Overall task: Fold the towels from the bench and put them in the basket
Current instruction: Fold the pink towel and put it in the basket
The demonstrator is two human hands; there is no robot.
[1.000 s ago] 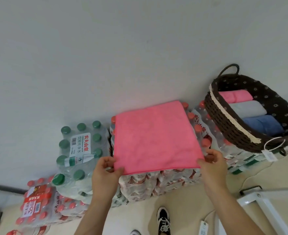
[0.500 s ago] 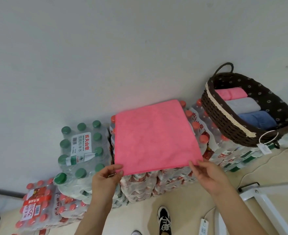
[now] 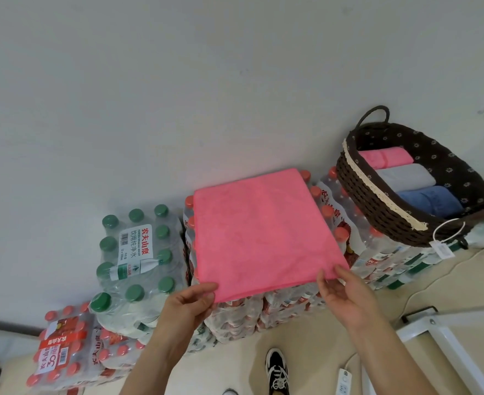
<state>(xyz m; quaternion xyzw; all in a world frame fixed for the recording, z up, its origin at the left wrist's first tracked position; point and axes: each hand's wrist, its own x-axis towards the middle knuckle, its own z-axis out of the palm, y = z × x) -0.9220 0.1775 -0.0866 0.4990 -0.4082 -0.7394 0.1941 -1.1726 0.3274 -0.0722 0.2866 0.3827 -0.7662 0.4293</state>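
Observation:
A pink towel [image 3: 263, 232] lies folded flat on a stack of red-capped bottle packs [image 3: 263, 309] against the wall. My left hand [image 3: 186, 303] is at the towel's near left corner, thumb over the edge and fingers under it. My right hand [image 3: 346, 297] pinches the near right corner, two fingertips lying on the cloth. A dark brown woven basket [image 3: 377, 212] with a cream trim sits on bottle packs to the right. In it lie a rolled pink towel [image 3: 386, 158], a grey one [image 3: 403, 178] and a blue one [image 3: 431, 201].
A pack of green-capped water bottles [image 3: 138, 246] stands left of the towel, with a red-capped pack [image 3: 61, 352] lower left. On the floor are my shoe [image 3: 276, 369], a power strip [image 3: 343, 380] and a white metal frame [image 3: 434, 334] at the lower right. A paper tag [image 3: 441, 248] hangs from the basket.
Both hands came off the near corners half a second ago and have now closed on them again. The towel has stayed flat in the same place.

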